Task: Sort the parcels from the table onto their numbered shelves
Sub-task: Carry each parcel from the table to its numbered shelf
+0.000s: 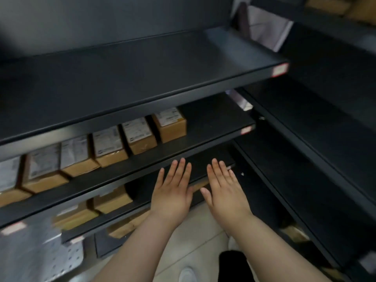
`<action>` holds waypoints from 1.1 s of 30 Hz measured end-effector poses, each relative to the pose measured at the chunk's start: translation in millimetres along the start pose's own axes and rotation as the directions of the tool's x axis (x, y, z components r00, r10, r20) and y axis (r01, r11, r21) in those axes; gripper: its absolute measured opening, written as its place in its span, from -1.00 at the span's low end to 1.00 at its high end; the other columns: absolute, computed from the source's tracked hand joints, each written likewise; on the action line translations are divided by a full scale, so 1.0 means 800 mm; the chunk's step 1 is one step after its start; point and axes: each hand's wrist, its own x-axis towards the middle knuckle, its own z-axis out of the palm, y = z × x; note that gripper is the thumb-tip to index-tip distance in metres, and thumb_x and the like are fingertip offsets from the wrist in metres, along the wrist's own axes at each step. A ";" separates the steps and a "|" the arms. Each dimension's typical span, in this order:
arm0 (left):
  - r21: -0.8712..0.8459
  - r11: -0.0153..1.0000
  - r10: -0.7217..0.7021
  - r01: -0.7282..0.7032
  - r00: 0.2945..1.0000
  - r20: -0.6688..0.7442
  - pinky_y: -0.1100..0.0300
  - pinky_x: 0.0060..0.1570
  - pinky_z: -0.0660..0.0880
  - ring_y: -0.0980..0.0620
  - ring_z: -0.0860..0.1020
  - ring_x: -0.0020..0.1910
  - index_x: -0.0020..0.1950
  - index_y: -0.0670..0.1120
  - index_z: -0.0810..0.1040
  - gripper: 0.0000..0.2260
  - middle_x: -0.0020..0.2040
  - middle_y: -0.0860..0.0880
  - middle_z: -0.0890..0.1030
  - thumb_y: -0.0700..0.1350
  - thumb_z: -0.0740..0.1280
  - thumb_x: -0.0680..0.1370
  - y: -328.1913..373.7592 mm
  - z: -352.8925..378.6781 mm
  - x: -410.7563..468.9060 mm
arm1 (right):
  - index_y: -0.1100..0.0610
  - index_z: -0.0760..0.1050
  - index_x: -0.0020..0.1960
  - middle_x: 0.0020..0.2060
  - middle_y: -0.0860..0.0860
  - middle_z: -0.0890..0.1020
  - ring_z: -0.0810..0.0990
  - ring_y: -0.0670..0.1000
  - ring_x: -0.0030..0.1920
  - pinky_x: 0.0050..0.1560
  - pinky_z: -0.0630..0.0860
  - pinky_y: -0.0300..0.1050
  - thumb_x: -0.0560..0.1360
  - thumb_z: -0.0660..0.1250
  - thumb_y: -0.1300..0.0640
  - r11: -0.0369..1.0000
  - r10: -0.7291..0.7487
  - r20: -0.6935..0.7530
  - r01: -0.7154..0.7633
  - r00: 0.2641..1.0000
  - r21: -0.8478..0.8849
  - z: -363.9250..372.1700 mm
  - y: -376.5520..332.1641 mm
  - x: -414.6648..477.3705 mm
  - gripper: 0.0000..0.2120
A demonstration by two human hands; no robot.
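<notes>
Both hands are stretched out flat in front of the dark shelving, palms down, holding nothing. My left hand (173, 190) and my right hand (224, 190) hover side by side just before the front edge of the third shelf (213, 159). On the second shelf (203, 137) stands a row of several brown cardboard parcels (140, 135) with white labels on top, running from the left edge to the middle. More brown parcels (112, 198) lie on the shelf below. The top shelf (142, 68) carries nothing.
Small pale number tags (280, 69) sit on the shelf fronts. A second dark shelving unit (325, 119) stands at right, with a brown box (295, 233) low down. A perforated metal panel (40, 255) is at lower left. Pale floor and my white shoe (187, 274) show below.
</notes>
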 end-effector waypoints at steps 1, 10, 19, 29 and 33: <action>0.007 0.999 0.050 -0.050 0.999 -0.008 0.00 0.48 -0.31 0.07 -0.39 0.44 0.50 0.00 -0.33 -0.47 0.47 0.03 -0.38 0.10 -0.10 0.67 0.014 0.000 -0.002 | 0.21 0.13 0.50 0.51 0.12 0.11 0.02 0.06 0.50 0.45 0.00 0.00 0.51 -0.18 -0.19 0.999 0.035 -0.032 -0.035 0.999 0.008 -0.003 0.011 -0.016 -0.29; 0.040 0.859 0.511 -0.510 0.859 -0.031 0.04 0.43 -0.37 0.08 -0.37 0.46 0.46 0.03 -0.34 -0.52 0.50 0.05 -0.32 0.08 -0.14 0.66 0.189 0.005 -0.029 | 0.12 -0.28 0.52 0.44 0.00 -0.35 -0.41 -0.02 0.43 0.43 -0.36 -0.08 0.40 -0.50 -0.22 0.877 0.481 -0.212 -0.469 0.850 0.106 -0.020 0.135 -0.193 -0.23; 0.110 0.461 0.887 -0.881 0.458 -0.055 -0.02 0.34 0.12 0.00 0.28 0.41 0.43 -0.07 0.35 -0.49 0.41 -0.05 0.42 0.09 0.05 0.53 0.461 0.049 -0.204 | 0.17 0.27 0.46 0.47 0.10 0.23 0.18 0.12 0.48 0.39 0.15 0.04 0.56 -0.24 -0.20 0.387 0.919 -0.162 -0.904 0.360 0.184 0.035 0.228 -0.551 -0.32; 0.055 0.024 0.994 -0.998 0.030 0.101 -0.05 0.37 0.16 -0.04 0.35 0.40 0.43 -0.03 0.34 -0.49 0.42 -0.05 0.39 0.09 0.05 0.51 0.658 0.130 -0.526 | 0.07 0.18 0.51 0.51 0.07 0.17 -0.01 0.09 0.49 0.42 0.02 0.04 0.51 -0.51 -0.26 -0.030 0.990 -0.125 -0.960 -0.067 0.279 0.129 0.193 -0.943 -0.18; 0.059 -0.098 0.985 -0.993 -0.089 0.146 -0.11 0.42 0.08 -0.03 0.06 0.49 0.50 0.04 0.06 -0.52 0.53 -0.07 0.15 0.07 -0.02 0.58 0.721 0.131 -0.613 | 0.09 0.33 0.44 0.44 0.09 0.34 0.17 0.10 0.45 0.37 0.21 0.07 0.60 -0.30 -0.20 -0.210 0.970 -0.044 -0.920 -0.237 0.330 0.145 0.162 -1.037 -0.33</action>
